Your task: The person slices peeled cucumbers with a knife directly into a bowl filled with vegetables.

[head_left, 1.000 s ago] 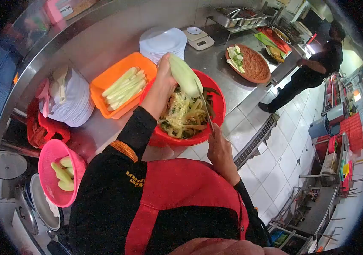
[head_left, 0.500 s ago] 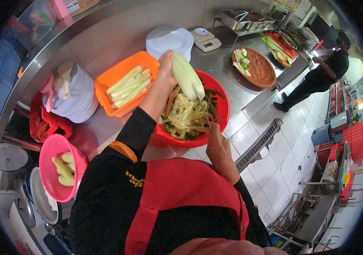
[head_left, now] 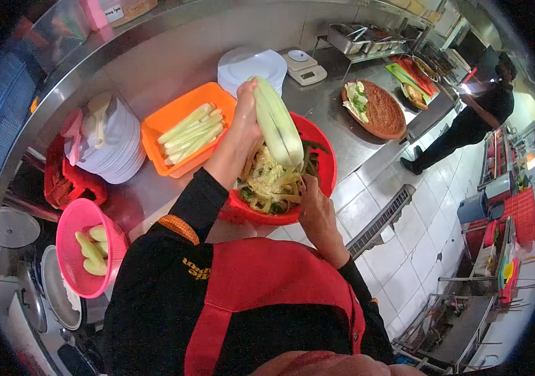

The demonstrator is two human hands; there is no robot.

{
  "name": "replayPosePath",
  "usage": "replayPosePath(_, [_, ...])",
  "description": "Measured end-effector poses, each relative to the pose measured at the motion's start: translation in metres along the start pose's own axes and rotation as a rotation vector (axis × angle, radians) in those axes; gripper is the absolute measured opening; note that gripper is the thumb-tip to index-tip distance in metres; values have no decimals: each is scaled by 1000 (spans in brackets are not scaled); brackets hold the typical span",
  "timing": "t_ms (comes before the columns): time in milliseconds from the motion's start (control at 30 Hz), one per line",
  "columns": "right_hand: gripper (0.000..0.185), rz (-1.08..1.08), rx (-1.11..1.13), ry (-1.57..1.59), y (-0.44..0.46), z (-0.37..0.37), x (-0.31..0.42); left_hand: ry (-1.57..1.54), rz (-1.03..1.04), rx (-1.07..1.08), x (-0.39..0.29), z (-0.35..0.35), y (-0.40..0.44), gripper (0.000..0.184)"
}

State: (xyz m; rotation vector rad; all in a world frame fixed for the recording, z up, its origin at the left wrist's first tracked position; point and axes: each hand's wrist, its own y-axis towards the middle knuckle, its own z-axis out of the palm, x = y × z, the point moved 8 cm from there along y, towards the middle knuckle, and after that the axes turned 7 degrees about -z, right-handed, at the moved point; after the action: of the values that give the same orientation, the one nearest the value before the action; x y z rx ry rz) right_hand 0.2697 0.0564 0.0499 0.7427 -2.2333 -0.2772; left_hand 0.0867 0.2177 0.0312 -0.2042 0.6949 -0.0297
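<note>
My left hand is wrapped round a peeled pale-green cucumber, which is tilted downward and has dark lengthwise cuts running to its lower end. Just below that end, my right hand is closed on a knife, whose thin blade is now mostly hidden against the cucumber. Both hands are over a red basin with peelings and seedy cucumber scraps in it. Left of my left forearm, an orange tray holds long cut cucumber strips. Several whole peeled cucumbers lie in a pink colander.
White plates and a kitchen scale stand behind the basin. Further right is a brown stone mortar with red paste and leaves. Another stack of plates is at left. A person in black stands on the tiled floor.
My right hand has risen slightly toward the cucumber's lower end, and less of the knife blade shows. The cucumber has dropped a little, its cut now more visible.
</note>
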Motion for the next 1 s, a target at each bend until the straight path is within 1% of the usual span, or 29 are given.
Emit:
replayPosePath(67, [20,-14,5,11,3,-1,3,5,42,17,-8,3,-3,31])
replayPosePath(100, [20,-21,7,22,4,-2,6,31,115,-21,-16,3,-4,33])
replayPosePath(133, [19,-28,9,32,5,-3,8,57,189,-60,-24,3,-7,40])
replayPosePath(167, [19,-36,3,30,7,-3,9,58,196,-52,-28,5,-7,40])
replayPosePath(233, [20,28,58,-11,8,3,4,58,194,-11,-33,11,-10,40])
replayPosePath(267, [20,21,53,-14,9,3,4,58,201,-5,-34,14,-13,40])
replayPosePath(333, [21,-20,13,-23,13,2,5,74,157,24,-32,19,-16,32])
replayPosePath(367, [21,-24,6,-25,14,3,4,76,160,31,-32,19,-17,32])
replayPosePath(433, [23,-55,-17,-40,16,3,4,82,111,123,-24,24,-16,33])
replayPosePath(567, [24,-110,-37,-22,22,-4,12,78,154,58,-22,22,-17,34])
replayPosePath(633, [27,-44,19,-78,25,3,5,52,159,10,-23,19,-16,34])
replayPosePath(667, [27,-45,16,-78,27,3,5,54,160,12,-24,19,-16,34])
replayPosePath(733, [32,-102,-13,-60,32,4,8,44,87,17,-20,18,-16,33])
replayPosePath(767, [32,-100,-16,-57,35,5,6,49,85,17,-19,18,-17,33])
replayPosePath(833, [38,-208,-58,-156,43,7,9,45,117,79,-19,22,-21,33])
replayPosePath(867, [38,-208,-60,-155,47,9,7,48,117,79,-20,23,-22,33])
replayPosePath(933, [41,-192,-79,-26,53,12,2,48,100,151,-20,27,-26,34])
replayPosePath(1000, [43,-238,-50,-56,60,11,6,35,94,133,-14,27,-29,35])
